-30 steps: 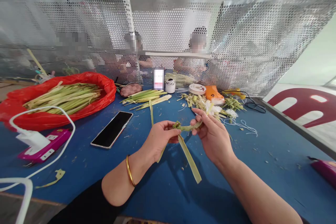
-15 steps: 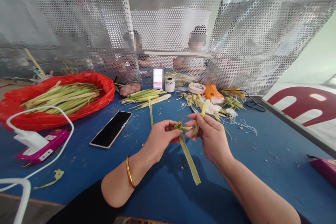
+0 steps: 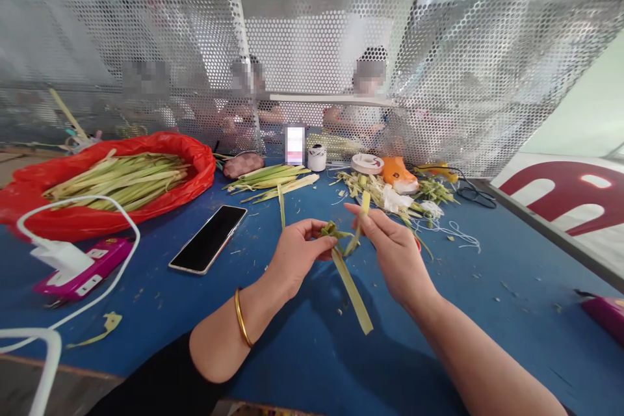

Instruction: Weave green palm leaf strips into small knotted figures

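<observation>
My left hand (image 3: 305, 252) pinches a small folded knot of green leaf strips (image 3: 332, 231) between thumb and fingers. From that knot a long flat leaf strip (image 3: 353, 292) hangs down toward the blue table. Another narrow strip (image 3: 281, 207) sticks up behind my left hand. To the right, my right hand (image 3: 394, 250) grips a curled leaf strip (image 3: 359, 227) between thumb and forefinger; its pale end rises above the fingertips, and its lower part loops back to the knot. Part of the knot is hidden by my left fingers.
Leaf strips fill a red plastic bag (image 3: 195, 159) at left. A phone (image 3: 208, 240), a purple power strip (image 3: 92, 266) and a white cable surround it. Behind my hands lie leaves (image 3: 273, 177), a tape roll (image 3: 367, 164) and scraps (image 3: 370, 188). A perforated metal screen (image 3: 316, 39) stands behind; people sit beyond.
My right hand has drawn slightly away from the knot and its fingers have closed more around the strip. The strip's loop now shows between the hands. My left hand keeps its pinch.
</observation>
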Tool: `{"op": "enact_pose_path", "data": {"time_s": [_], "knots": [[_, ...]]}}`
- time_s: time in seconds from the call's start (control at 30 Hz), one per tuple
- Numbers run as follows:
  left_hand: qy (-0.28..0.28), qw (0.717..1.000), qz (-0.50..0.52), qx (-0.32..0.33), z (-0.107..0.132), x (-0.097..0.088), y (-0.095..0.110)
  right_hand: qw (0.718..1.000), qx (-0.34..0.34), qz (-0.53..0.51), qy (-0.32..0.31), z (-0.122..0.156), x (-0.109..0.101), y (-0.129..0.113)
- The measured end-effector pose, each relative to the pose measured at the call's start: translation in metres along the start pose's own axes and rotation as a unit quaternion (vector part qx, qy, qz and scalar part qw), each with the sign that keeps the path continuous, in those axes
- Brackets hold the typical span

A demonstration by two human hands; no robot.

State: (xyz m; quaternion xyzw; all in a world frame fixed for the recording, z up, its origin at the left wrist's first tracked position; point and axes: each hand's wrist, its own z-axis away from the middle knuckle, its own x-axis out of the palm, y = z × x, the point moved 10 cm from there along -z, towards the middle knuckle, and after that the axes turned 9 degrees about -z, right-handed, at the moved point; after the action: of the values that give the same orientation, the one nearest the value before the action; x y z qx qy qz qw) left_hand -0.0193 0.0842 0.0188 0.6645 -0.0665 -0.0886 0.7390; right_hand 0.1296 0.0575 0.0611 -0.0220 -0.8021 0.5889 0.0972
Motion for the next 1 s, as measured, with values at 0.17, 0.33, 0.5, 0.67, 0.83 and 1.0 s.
{"op": "enact_pose_path", "data": {"time_s": [0.17, 0.33, 0.5, 0.67, 0.83, 1.0], "knots": [[0.009, 1.0, -0.014, 0.012, -0.002, -0.003, 0.0, 0.998, 0.016, 0.054, 0.014, -0.001, -0.003, 0.001], [0.008, 0.999, -0.028, 0.023, 0.0, -0.002, 0.003, 0.993, 0.02, 0.108, -0.03, 0.0, 0.006, 0.011], [0.006, 0.998, -0.047, 0.042, 0.001, 0.0, 0.007, 0.977, 0.062, 0.203, -0.009, -0.005, -0.007, 0.033], [0.013, 0.999, -0.029, 0.031, -0.001, -0.004, 0.005, 0.962, 0.087, 0.248, -0.071, -0.011, -0.005, 0.037], [0.03, 0.999, 0.033, 0.013, -0.004, -0.011, 0.004, 0.966, 0.105, 0.172, -0.16, -0.008, 0.008, 0.029], [0.027, 0.996, 0.081, 0.021, -0.007, -0.014, 0.006, 0.946, 0.154, 0.054, -0.279, 0.011, 0.04, 0.032]]}}
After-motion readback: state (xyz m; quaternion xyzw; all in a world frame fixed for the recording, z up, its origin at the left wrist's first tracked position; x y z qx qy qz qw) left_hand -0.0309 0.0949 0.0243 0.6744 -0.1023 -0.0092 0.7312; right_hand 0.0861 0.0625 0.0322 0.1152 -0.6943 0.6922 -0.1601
